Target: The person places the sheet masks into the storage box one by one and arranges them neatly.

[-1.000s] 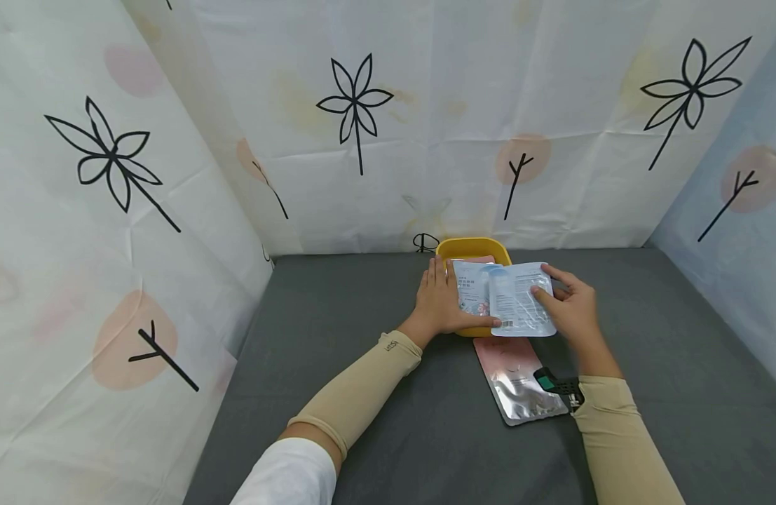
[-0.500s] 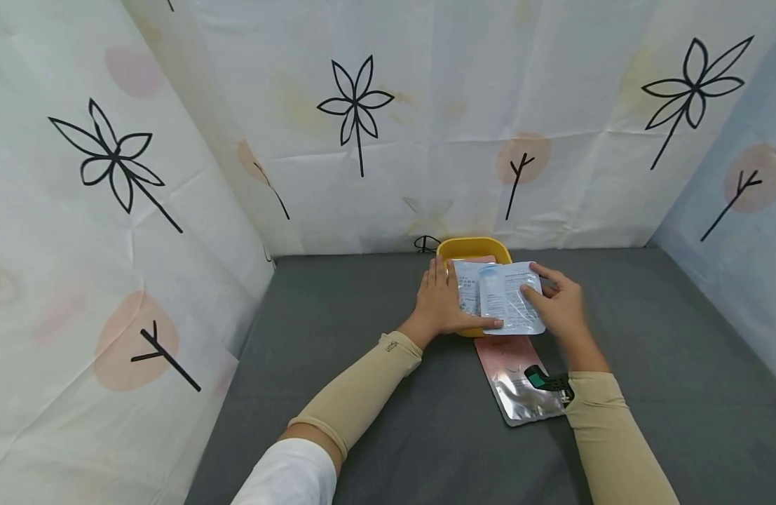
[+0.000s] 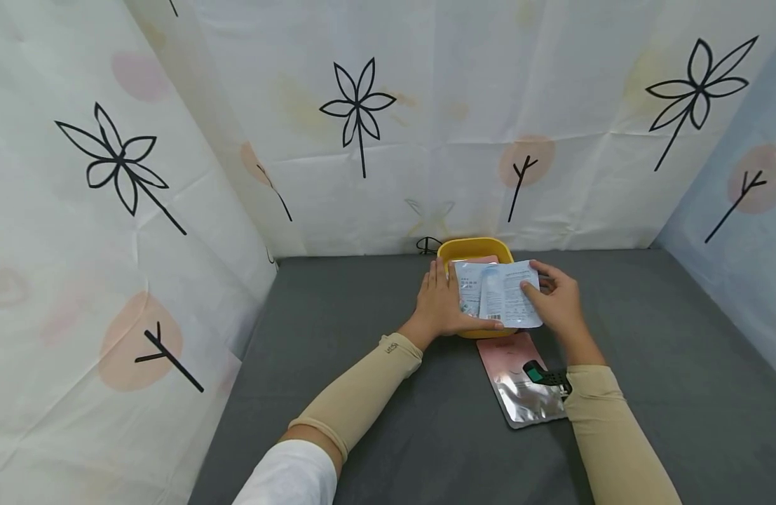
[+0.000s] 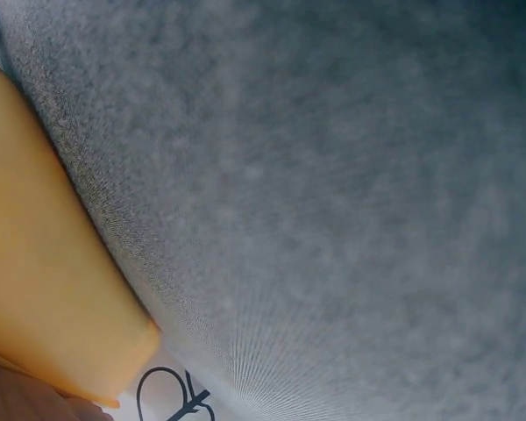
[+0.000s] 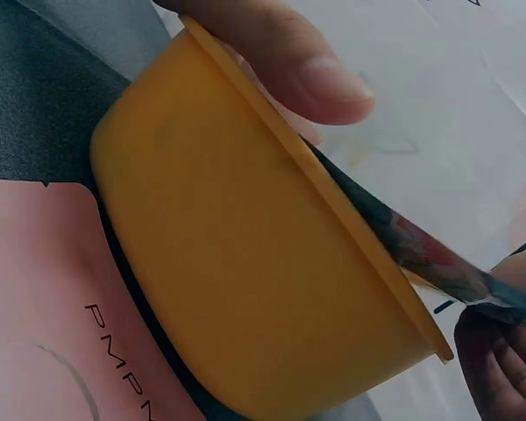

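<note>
My right hand (image 3: 561,301) pinches the right edge of a light blue-and-white sheet-mask sachet (image 3: 514,298), held over a yellow plastic basin (image 3: 476,247). Under its left part shows another pale blue sachet (image 3: 468,284), and a bit of pink packaging lies in the basin behind. My left hand (image 3: 438,305) rests on the basin's left rim with fingers straight, its thumb stretched along the front rim. In the right wrist view, that thumb (image 5: 329,92) lies over the rim and the held sachet (image 5: 430,250) appears nearly edge-on at the basin's mouth.
A pink and silver sachet (image 3: 516,386) lies on the grey table (image 3: 375,449) in front of the basin, partly below my right wrist. Patterned white cloth (image 3: 438,112) hangs behind and at both sides.
My right hand has moved left with the sachet, so that it overlaps more of the other blue sachet; its lower edge has risen a little. My left hand has stayed on the basin.
</note>
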Motion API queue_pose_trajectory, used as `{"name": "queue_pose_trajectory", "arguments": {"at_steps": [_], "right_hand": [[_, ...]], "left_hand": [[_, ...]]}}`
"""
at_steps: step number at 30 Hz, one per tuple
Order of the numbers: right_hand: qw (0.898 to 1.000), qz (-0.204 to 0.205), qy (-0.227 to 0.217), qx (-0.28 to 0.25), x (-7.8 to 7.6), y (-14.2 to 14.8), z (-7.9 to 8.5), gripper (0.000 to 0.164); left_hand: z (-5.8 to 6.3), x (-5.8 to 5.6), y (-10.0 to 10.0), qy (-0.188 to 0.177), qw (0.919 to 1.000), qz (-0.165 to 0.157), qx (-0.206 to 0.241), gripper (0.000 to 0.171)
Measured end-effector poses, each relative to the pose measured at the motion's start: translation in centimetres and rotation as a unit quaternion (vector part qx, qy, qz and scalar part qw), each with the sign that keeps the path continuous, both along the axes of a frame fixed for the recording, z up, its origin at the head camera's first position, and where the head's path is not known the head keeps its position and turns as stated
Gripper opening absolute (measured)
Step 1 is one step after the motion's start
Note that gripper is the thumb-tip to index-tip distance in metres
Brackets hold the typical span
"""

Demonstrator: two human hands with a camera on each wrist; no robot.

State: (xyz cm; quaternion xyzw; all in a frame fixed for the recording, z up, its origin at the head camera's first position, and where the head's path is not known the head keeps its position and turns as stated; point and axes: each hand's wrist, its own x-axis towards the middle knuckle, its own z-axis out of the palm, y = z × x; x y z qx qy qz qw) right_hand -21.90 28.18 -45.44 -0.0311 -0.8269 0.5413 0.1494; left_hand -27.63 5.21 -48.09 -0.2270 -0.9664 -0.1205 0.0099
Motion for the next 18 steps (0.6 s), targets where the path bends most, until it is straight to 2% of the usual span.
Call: {"name": "queue_pose_trajectory", "arguments": {"at_steps": [3, 8, 18], "right_hand": [[0.999, -0.001, -0.022, 0.035, 0.01, 0.01, 0.2, 0.058], [0.993, 0.035, -0.068, 0.093, 0.13, 0.05, 0.4, 0.066], [0.99, 0.05, -0.086, 0.096, 0.43, 0.31, 0.25, 0.067]], "left_hand": [[-0.04, 0.06, 0.09, 0.002, 1.0, 0.0, 0.002, 0.152], [0.06, 0.21, 0.3, 0.014, 0.9998, -0.004, 0.01, 0.152], [0.31, 0.38, 0.42, 0.018, 0.9998, 0.003, -0.005, 0.154]]}}
